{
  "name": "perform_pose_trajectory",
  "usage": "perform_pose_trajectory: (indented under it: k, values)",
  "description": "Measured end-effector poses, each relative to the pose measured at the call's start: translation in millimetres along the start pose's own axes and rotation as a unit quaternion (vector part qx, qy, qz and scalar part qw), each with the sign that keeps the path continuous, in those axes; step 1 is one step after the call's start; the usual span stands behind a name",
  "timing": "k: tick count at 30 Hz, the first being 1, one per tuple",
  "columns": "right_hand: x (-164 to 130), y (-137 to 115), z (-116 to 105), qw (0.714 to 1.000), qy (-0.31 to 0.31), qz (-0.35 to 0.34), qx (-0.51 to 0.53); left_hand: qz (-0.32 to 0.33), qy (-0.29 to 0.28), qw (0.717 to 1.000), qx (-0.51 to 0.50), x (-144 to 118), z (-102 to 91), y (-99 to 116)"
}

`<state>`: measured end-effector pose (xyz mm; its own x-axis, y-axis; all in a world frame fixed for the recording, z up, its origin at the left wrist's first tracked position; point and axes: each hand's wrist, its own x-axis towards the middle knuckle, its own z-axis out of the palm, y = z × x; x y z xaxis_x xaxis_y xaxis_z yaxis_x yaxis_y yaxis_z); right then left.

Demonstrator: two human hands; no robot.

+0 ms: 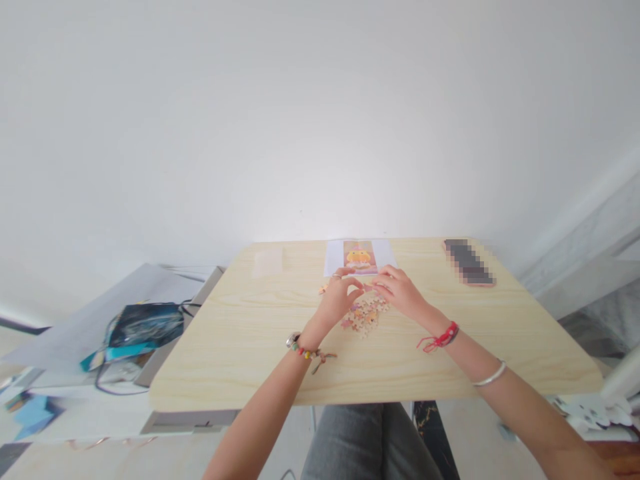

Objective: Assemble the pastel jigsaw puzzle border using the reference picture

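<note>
Plain white wall [310,113] fills the upper view, evenly lit, soft daylight. Pale wood-grain bench [240,333] with rounded corners stands against it. Lower white side table [75,407] to the left, just beside the bench. Grey marbled surface [600,267] at right edge. Light floor [150,463] below.

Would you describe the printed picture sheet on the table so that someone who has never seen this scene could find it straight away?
Start from the pale wooden table and look along its far edge, near the middle. A white sheet lies flat there, just beyond the left hand, the right hand and the loose puzzle pieces. Unlike the plain pale slip to its left, it bears a colourful orange and pink picture.
</note>
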<state>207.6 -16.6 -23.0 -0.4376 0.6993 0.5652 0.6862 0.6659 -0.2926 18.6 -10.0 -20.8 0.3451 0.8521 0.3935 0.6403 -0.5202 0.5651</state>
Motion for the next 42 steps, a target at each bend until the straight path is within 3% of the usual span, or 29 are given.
perform_pose_trajectory:
  k: [6, 11, 17, 20, 23, 27, 33, 36, 39, 42]
  values:
    - [-15, 12, -8, 1.0, 0.008, -0.002, 0.001, 0.066, 0.015, 0.996, 0.065, 3, 12.8, 16]
    - [-36, 31, -21, 0.999, 0.004, 0.023, -0.027, 0.101, -0.016, 0.987, 0.126, 14, 37.4, 32]
    - [-60, 59, -34, 0.996, -0.029, 0.061, -0.053, 0.084, -0.049, 0.982, 0.159, 28, 74.8, 55]
    - [-68, 71, -35, 0.994, -0.041, 0.086, -0.046, 0.074, -0.051, 0.983, 0.162, 29, 80.9, 62]
    - [-72, 78, -31, 0.991, -0.038, 0.123, -0.039, 0.059, -0.032, 0.983, 0.173, 24, 69.4, 58]
    - [-71, 83, -27, 0.983, -0.038, 0.176, -0.04, 0.036, -0.004, 0.98, 0.196, 15, 34.0, 36]
    - [-55, 68, -35, 0.984, -0.042, 0.167, -0.038, -0.023, 0.013, 0.977, 0.211, 1, -9.3, 7]
    - [-40, 45, -32, 0.989, -0.051, 0.135, -0.009, -0.031, -0.004, 0.978, 0.205, -4, -13.1, 4]
    - [-22, 22, -20, 0.989, -0.121, 0.087, 0.001, -0.031, -0.023, 0.981, 0.188, -7, -8.6, 7]
    - [-10, 10, -7, 0.975, -0.189, 0.095, -0.069, -0.03, -0.036, 0.983, 0.177, -9, -1.7, 9]
